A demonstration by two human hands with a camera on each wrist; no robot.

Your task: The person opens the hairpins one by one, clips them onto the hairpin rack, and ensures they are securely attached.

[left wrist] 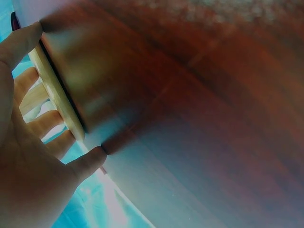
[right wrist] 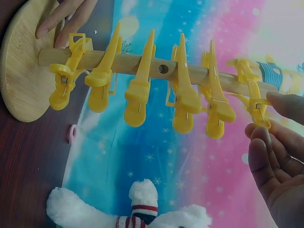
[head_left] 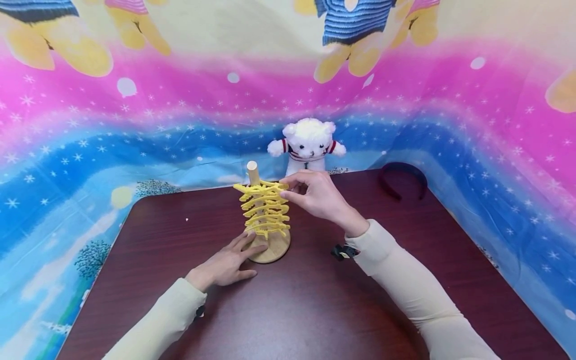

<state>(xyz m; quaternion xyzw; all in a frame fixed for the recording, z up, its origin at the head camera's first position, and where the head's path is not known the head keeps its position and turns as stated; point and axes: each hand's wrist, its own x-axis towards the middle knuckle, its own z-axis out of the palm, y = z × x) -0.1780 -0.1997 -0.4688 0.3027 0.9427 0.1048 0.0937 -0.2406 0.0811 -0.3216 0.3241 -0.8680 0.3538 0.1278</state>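
Several yellow plastic spring clips [right wrist: 138, 95] are stacked along a round wooden post [head_left: 253, 173], one above another. The post stands upright on a round wooden base [head_left: 272, 254]. At the top of the stack, my right hand [head_left: 321, 197] pinches the end of the uppermost clip [right wrist: 256, 107] between thumb and fingers. Below, my left hand [head_left: 227, 262] lies with spread fingers, some resting on the base and the thumb on the table. In the left wrist view the fingers [left wrist: 45, 122] reach the base's edge.
A white teddy bear [head_left: 310, 145] in a striped top sits behind the post at the table's back edge. A dark red headband [head_left: 402, 181] lies at the back right of the brown table [head_left: 342, 300]. Printed cloth [head_left: 202, 115] hangs around the table.
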